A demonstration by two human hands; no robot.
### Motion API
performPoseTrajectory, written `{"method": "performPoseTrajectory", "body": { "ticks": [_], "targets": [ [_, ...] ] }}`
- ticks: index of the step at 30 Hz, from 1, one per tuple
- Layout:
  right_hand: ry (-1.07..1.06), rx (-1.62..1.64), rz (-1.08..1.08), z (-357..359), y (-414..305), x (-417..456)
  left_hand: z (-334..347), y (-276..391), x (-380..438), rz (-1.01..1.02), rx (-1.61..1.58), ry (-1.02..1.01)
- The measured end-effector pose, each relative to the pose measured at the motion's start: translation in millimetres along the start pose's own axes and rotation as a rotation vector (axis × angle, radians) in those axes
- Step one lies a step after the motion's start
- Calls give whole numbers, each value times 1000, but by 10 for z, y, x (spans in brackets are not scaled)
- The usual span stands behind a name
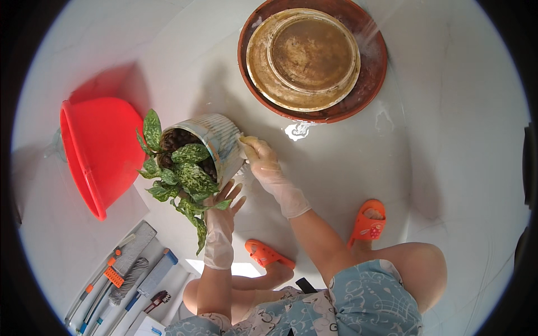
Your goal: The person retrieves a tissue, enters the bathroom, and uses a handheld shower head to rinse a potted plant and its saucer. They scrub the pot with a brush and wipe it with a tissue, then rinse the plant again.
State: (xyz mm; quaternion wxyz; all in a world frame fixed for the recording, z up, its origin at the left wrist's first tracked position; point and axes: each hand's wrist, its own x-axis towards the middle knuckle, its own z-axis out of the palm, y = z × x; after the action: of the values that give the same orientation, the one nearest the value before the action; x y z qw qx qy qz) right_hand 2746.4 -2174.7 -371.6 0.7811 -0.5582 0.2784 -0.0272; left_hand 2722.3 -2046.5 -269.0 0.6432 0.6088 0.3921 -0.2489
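Note:
A ribbed, pale plant pot [225,140], stained blue and brown, is tipped so its mouth faces left. Round brown pellets [174,140] fill it, and a plant with speckled green leaves [195,176] leans out. My left hand [222,206], in a thin translucent glove, supports the pot at its near side with the fingers spread; leaves cover part of this hand. Gloved as well, my right hand [262,157] pinches a small white cloth or wipe [243,147] against the pot's ribbed wall. Whether the pot's base touches the floor cannot be told.
A reddish-brown basin [378,88] ahead holds water and a stained, round, pale dish [311,54] lying upside down. A red plastic basin [105,147] leans at the left wall. Mops and brushes [130,277] stand lower left. Water wets the tiled floor [332,168] near my orange slippers [367,222].

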Motion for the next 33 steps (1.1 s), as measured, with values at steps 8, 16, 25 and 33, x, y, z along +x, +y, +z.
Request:
{"method": "performPoseTrajectory", "body": {
  "ticks": [8,16,25,33],
  "targets": [
    [273,-180,-4,229,19,309,70,-46,22,26,-13,-43],
    [88,-137,-264,430,-334,242,-58,-89,12,51,-19,-18],
    [-19,-174,-335,583,-434,429,-100,-35,13,45,-41,46],
    [-61,-470,-9,318,-2,972,-8,-58,71,43,-23,0]
  ]
}}
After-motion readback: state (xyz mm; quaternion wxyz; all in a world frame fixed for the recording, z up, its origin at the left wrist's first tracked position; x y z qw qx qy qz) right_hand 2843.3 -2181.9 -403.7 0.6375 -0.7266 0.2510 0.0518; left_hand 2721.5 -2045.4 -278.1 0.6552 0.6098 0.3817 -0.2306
